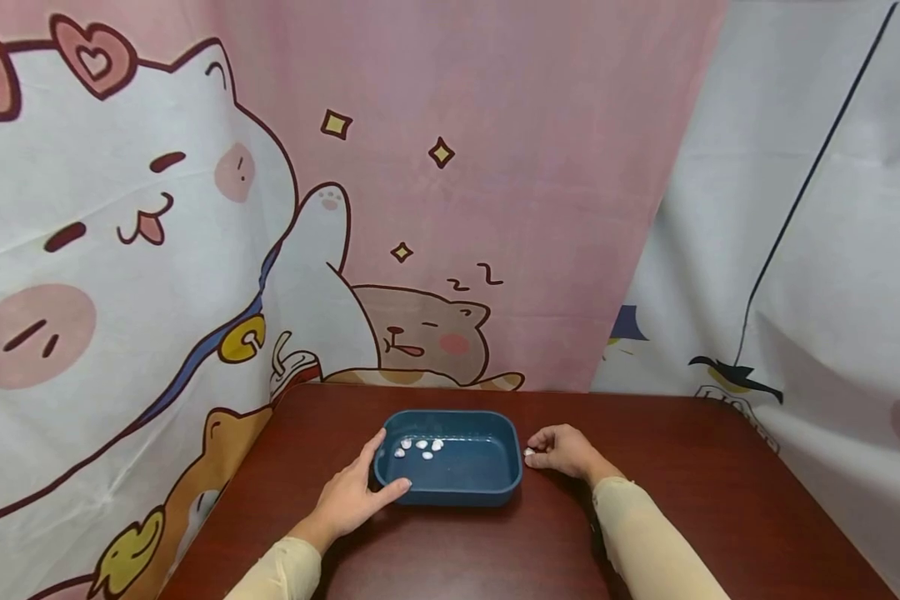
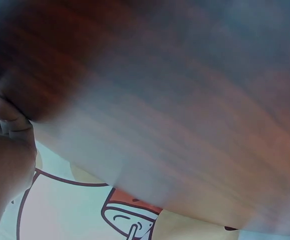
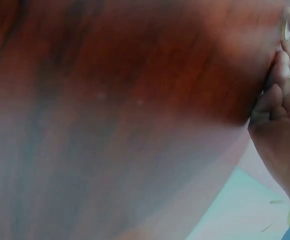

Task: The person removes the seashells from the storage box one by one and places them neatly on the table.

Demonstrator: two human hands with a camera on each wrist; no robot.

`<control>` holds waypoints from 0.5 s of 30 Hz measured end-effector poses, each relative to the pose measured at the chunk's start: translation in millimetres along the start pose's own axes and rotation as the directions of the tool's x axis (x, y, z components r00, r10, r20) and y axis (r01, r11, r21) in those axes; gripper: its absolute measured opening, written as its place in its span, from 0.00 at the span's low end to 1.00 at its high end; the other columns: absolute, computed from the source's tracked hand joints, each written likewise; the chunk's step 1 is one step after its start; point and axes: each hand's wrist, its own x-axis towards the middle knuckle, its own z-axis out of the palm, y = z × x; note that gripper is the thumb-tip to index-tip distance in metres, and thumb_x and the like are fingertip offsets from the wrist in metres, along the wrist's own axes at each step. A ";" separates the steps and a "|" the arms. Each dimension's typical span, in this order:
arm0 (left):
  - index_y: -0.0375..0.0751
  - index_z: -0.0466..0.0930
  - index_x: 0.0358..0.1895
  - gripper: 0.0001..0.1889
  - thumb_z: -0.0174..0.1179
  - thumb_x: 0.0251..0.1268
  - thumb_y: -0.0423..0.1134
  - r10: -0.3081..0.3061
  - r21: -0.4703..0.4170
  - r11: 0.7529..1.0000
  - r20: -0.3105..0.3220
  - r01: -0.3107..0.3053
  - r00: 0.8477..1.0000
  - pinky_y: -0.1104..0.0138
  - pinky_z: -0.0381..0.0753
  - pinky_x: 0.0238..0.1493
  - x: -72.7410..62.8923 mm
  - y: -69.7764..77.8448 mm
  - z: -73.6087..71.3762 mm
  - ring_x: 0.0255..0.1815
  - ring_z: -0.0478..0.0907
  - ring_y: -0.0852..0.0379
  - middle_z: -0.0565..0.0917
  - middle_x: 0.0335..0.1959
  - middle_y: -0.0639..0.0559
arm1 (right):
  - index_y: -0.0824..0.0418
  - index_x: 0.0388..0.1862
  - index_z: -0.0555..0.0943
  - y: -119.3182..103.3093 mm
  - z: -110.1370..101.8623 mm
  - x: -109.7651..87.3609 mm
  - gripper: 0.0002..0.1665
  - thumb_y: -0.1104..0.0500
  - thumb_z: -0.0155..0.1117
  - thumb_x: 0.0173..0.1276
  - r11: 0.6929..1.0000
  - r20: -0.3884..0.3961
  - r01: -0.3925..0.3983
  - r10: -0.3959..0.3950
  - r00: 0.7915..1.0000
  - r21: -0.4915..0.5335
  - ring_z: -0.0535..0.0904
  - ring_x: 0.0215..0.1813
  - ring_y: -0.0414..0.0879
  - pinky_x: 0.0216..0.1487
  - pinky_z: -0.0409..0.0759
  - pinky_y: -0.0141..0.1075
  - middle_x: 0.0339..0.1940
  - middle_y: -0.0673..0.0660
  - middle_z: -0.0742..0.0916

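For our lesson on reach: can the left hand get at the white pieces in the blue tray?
Likely yes: the left hand touches the blue tray near the white pieces, and nothing covers them.

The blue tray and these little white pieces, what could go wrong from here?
The small white piece at the fingertips of the right hand might slip and drop. If carried in too low, it could catch the raised side of the blue tray. The left hand touches the tray's left end, so a nudge might slide the loose pieces inside.
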 end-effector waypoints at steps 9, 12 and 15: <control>0.69 0.49 0.88 0.53 0.63 0.63 0.76 -0.018 -0.008 1.000 0.008 0.018 1.000 0.32 0.77 0.64 -2.4 -0.8 -2.1 0.71 0.79 0.33 0.71 0.82 0.42 | 0.71 0.62 0.81 -38.1 -21.5 14.6 0.40 0.34 0.54 0.84 0.974 -0.118 -0.133 0.156 0.981 0.183 0.86 0.45 0.54 0.46 0.84 0.41 0.50 0.66 0.89; 0.69 0.49 0.88 0.53 0.63 0.63 0.77 -0.011 -0.006 1.000 0.012 0.011 1.000 0.33 0.77 0.64 -1.5 -1.4 -1.5 0.71 0.79 0.34 0.70 0.83 0.44 | 0.65 0.61 0.84 -70.5 -13.6 23.3 0.30 0.40 0.60 0.83 0.992 -0.221 -0.046 0.070 0.973 0.115 0.87 0.49 0.55 0.51 0.85 0.46 0.53 0.64 0.90; 0.69 0.48 0.88 0.53 0.63 0.63 0.77 -0.003 -0.014 1.000 0.021 0.003 1.000 0.33 0.77 0.63 -0.8 -0.4 -1.8 0.70 0.80 0.34 0.70 0.83 0.44 | 0.59 0.57 0.88 -110.2 5.9 28.5 0.20 0.45 0.66 0.80 0.995 -0.272 0.095 -0.098 0.957 -0.024 0.88 0.51 0.53 0.56 0.86 0.51 0.52 0.58 0.92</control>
